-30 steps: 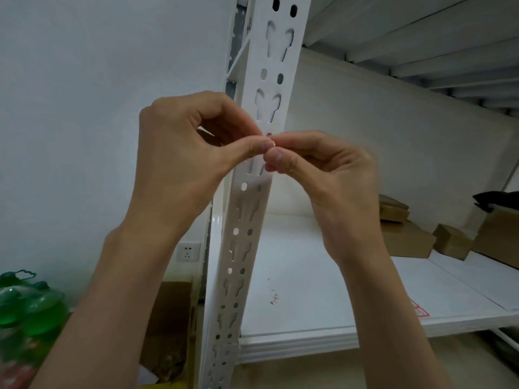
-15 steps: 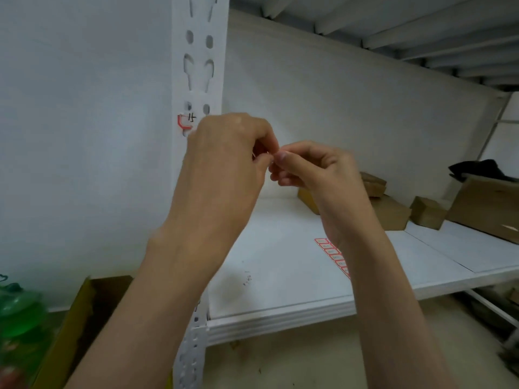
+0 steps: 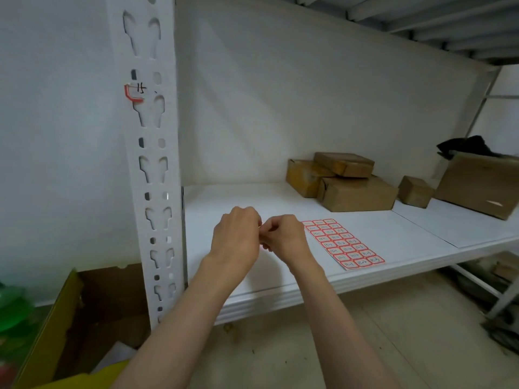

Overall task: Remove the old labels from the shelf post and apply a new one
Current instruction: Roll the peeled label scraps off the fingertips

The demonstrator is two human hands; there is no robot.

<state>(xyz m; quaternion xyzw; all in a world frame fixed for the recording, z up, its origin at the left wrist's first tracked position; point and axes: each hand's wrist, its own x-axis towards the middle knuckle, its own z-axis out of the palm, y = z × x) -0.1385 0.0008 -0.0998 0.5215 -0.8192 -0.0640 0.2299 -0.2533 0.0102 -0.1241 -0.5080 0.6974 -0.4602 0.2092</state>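
Fingers of left hand [image 3: 236, 237] and right hand [image 3: 283, 237] curled, tips meeting over shelf board [image 3: 393, 234]; anything pinched too small to tell. Label sheet [image 3: 342, 244] just right. Torn red-edged label [image 3: 134, 92] high on shelf post [image 3: 151, 175].

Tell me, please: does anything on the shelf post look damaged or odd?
Yes. The old label high on the shelf post is torn: only a red-edged left piece with handwriting remains, over the post's holes.

White wall [image 3: 61, 164], beige floor [image 3: 393, 346], dim light
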